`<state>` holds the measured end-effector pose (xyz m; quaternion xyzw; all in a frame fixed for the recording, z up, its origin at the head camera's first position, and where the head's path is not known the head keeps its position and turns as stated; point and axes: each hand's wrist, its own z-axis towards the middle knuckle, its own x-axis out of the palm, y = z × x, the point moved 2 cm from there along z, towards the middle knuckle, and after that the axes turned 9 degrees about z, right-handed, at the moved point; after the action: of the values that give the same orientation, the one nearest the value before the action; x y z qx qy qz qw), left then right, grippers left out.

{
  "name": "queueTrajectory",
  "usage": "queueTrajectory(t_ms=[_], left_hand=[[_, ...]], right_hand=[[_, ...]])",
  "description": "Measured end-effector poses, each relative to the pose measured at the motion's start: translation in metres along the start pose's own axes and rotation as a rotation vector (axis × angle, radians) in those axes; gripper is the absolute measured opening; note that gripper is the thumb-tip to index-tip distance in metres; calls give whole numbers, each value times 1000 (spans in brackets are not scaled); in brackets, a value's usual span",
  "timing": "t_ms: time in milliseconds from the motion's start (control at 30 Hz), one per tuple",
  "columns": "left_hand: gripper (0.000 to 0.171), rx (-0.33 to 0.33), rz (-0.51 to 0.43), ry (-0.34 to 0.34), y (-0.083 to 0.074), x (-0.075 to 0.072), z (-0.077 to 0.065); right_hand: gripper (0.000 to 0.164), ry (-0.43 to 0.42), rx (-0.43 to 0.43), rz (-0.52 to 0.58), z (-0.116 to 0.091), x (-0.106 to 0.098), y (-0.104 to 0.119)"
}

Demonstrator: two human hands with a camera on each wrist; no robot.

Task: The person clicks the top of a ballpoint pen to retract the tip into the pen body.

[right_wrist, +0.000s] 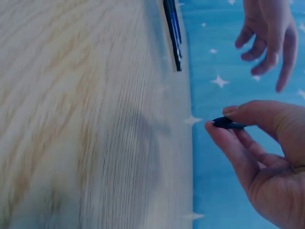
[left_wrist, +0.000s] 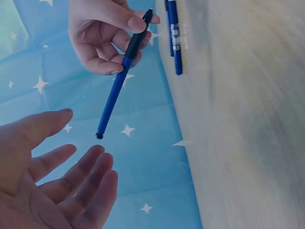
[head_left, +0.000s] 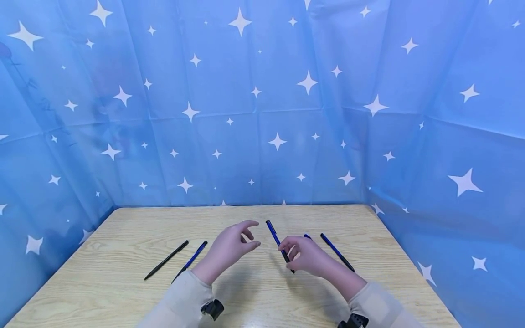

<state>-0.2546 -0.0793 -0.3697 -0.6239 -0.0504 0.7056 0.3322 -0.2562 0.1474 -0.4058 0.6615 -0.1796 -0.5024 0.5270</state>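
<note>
And here, above the pale wood-grain counter (head_left: 102,278), a slim blue plastic pen with a black grip section (left_wrist: 115,95) is held by the right hand (head_left: 305,256), pinched between thumb and fingertips around its black end, while the left hand (head_left: 229,248), fingers spread and nothing held, is poised just off the blue end. Light and stiff, by the look of it, and not easily broken; the smooth barrel may prove a little slippery, so a hold is best taken on the black grip, or, for a second hand, on the bare blue stretch. And the lie of it: the long axis is slanted from near to far, the writing tip pointed near and slightly right, the blunt end far and slightly left. On the counter, an all-black slender pen (head_left: 166,259) and a blue-and-black pen (head_left: 190,259) are seen at left; at right, another blue-and-black pen (head_left: 337,252) is seen, with a partly hidden blue pen (head_left: 307,236) beside it.
</note>
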Motion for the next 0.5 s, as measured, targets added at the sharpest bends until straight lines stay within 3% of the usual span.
queueTrajectory(t_ms=[300,500], left_hand=[[54,-23,-55,-41,-7,-5,11],[50,-45,-166,-95,-11,-8,14]], right_hand=[[33,-44,-40,-14,0,10,15],[34,-85,-78,33,-3,14,25]])
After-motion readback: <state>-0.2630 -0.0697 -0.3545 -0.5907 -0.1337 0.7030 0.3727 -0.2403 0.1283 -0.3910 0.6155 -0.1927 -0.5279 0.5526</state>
